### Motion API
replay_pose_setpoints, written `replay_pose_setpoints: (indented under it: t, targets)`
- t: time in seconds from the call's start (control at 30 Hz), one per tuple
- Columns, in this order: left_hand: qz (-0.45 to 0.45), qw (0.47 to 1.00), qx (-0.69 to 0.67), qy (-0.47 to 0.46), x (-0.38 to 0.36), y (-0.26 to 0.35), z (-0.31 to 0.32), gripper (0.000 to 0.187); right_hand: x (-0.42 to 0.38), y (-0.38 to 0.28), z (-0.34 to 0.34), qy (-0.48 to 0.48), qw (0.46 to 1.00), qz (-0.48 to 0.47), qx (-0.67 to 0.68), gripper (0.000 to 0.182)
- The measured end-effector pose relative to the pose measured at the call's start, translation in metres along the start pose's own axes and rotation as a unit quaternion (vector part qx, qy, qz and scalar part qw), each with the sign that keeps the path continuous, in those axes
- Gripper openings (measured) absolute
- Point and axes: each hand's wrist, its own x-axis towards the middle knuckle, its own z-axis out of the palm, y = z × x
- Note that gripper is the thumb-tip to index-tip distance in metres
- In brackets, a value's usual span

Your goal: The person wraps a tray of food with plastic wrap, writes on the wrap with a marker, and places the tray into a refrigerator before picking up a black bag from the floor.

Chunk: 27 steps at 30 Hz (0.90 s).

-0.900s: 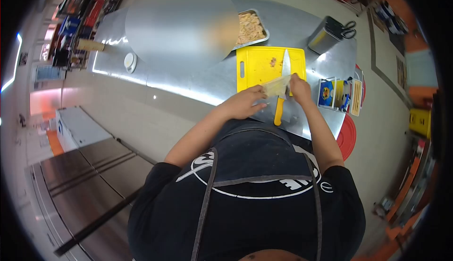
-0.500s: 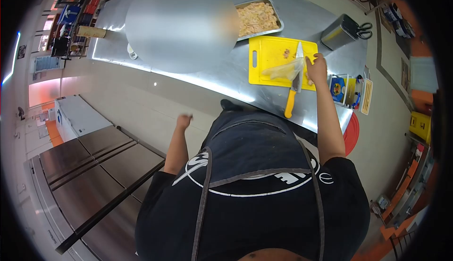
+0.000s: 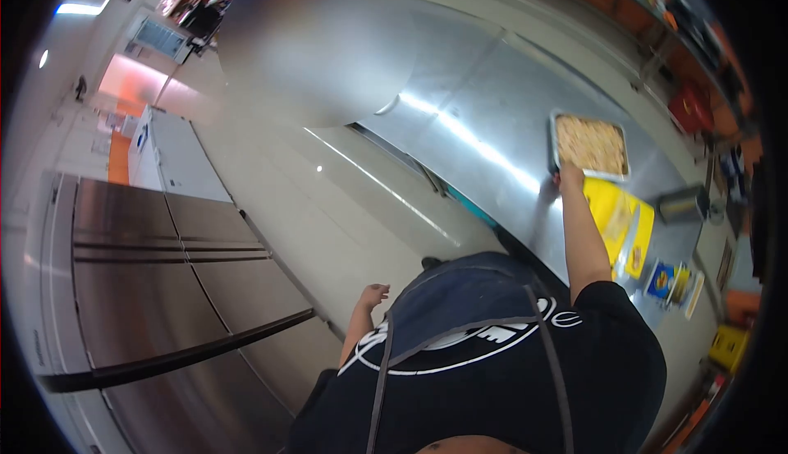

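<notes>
My right hand (image 3: 569, 176) reaches over the steel table (image 3: 484, 101), at the near left corner of a metal tray (image 3: 554, 138) filled with pale chopped pieces (image 3: 591, 144). It also overlaps the corner of a yellow cutting board (image 3: 603, 199). Its fingers are smeared, and I cannot tell whether they grip anything. On the board lie a knife (image 3: 639, 236), its blade blurred, and a clear plastic bag (image 3: 617, 222). Beside my body, over the floor, my left hand (image 3: 375, 295) hangs with nothing in it, fingers loosely apart.
Right of the board stand a dark metal container (image 3: 683, 205) and a blue-and-yellow package (image 3: 661, 280). A steel refrigerator (image 3: 131, 282) and a white chest freezer (image 3: 185, 158) are on the left. A large blurred patch covers the upper middle.
My view has turned left, so the table items appear farther right and lower. My right hand has left the board's right side, beside the knife, for the tray's near corner. My left-hand fingers have loosened.
</notes>
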Motion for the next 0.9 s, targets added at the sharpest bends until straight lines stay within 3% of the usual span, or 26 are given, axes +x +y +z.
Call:
replay_pose_setpoints:
  t: [0.07,0.13,0.17,0.2,0.23,0.27,0.3,0.33,0.37,0.4,0.5,0.63,0.67,0.7,0.77,0.8,0.87,0.9]
  targets:
    - [0.092,0.981,-0.149,0.081,0.03,-0.027,-0.03,0.037,0.037,0.02,0.029,0.075,0.988,-0.008,0.134,0.024]
    - [0.116,0.963,-0.195,0.148,0.048,-0.058,-0.054,0.032,0.086,0.039,0.039,0.079,0.989,0.0,0.123,0.024]
    - [0.099,0.958,-0.206,0.174,0.058,-0.077,-0.063,0.03,0.092,0.037,0.043,0.041,0.994,-0.02,-0.099,0.023]
    - [0.062,0.96,-0.205,0.183,0.057,-0.086,-0.075,0.027,0.075,0.03,0.05,0.023,0.982,-0.054,-0.18,0.025]
    - [0.04,0.957,-0.232,0.172,0.064,-0.107,-0.084,0.027,0.049,0.018,0.063,0.06,0.998,0.013,0.031,0.021]
    - [0.022,0.953,-0.27,0.133,0.082,-0.138,-0.089,0.027,0.023,0.012,0.077,0.084,0.993,0.02,0.083,0.021]
    - [-0.024,0.98,-0.17,0.105,0.042,-0.107,-0.106,0.028,0.007,0.008,0.089,0.112,0.985,0.025,0.133,0.022]
    - [0.078,0.993,-0.075,0.045,0.081,-0.16,-0.105,0.029,-0.008,0.008,0.102,0.114,0.988,0.019,0.105,0.019]
    - [-0.051,0.981,-0.185,-0.023,0.122,-0.192,-0.096,0.037,-0.02,0.006,0.113,0.118,0.99,0.013,0.076,0.017]
    - [-0.046,0.992,-0.104,-0.048,0.114,-0.199,-0.106,0.038,-0.029,0.003,0.126,0.118,0.992,0.002,0.044,0.017]
    - [-0.055,0.996,-0.022,-0.067,0.112,-0.162,-0.151,0.043,-0.048,-0.015,0.175,0.086,0.996,-0.031,0.022,0.02]
    - [-0.022,0.994,0.081,-0.069,0.165,-0.087,-0.242,0.05,-0.041,-0.053,0.273,0.012,0.997,-0.08,0.004,0.021]
    - [-0.011,0.991,0.116,-0.068,0.179,-0.062,-0.271,0.051,-0.036,-0.065,0.302,0.031,0.996,-0.082,-0.006,0.02]
    - [0.003,0.987,0.148,-0.061,0.193,-0.037,-0.303,0.053,-0.027,-0.077,0.335,0.049,0.995,-0.085,-0.018,0.019]
    - [0.08,0.977,0.195,-0.026,0.238,0.007,-0.362,0.055,-0.002,-0.107,0.4,-0.036,0.986,-0.124,-0.11,0.017]
    - [0.05,0.992,0.117,-0.025,0.261,0.036,-0.398,0.053,0.013,-0.111,0.43,-0.055,0.977,-0.15,-0.141,0.017]
    - [0.109,0.99,0.068,0.056,0.302,0.087,-0.456,0.044,0.043,-0.127,0.507,-0.064,0.966,-0.207,-0.141,0.02]
    - [0.115,0.987,0.061,0.097,0.295,0.142,-0.487,0.032,0.06,-0.133,0.542,-0.069,0.961,-0.235,-0.13,0.023]
